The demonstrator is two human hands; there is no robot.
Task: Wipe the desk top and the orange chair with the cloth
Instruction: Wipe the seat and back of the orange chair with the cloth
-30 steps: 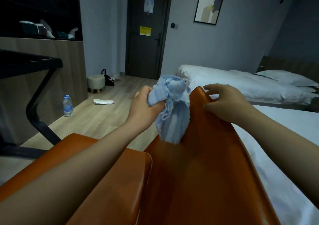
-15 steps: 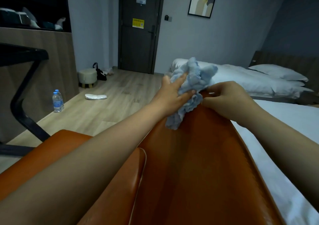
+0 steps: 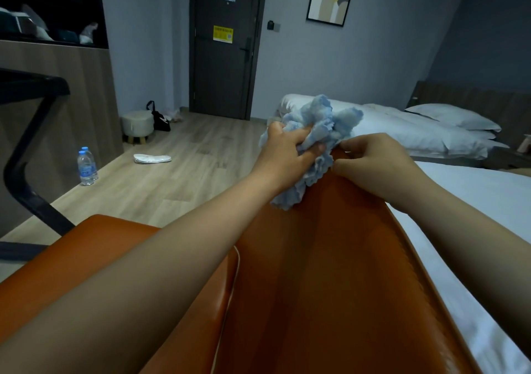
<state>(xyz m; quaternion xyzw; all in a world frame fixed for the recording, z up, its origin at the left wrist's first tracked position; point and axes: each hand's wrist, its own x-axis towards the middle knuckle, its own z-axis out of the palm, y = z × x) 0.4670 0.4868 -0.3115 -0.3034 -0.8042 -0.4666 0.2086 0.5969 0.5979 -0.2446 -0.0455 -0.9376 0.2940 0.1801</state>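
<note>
Fluffy, ribbed blue cloth, smooth, faintly glossy orange chair, probably leather, matt wood-grain floor

No legible text on the yellow door notice or bottle labels.

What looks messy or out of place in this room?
A flat white slipper lies alone on the floor, and two bottles stand on the floor too, near the wall. A black bag slumps beside the stool. The chair and cloth look fine.
</note>
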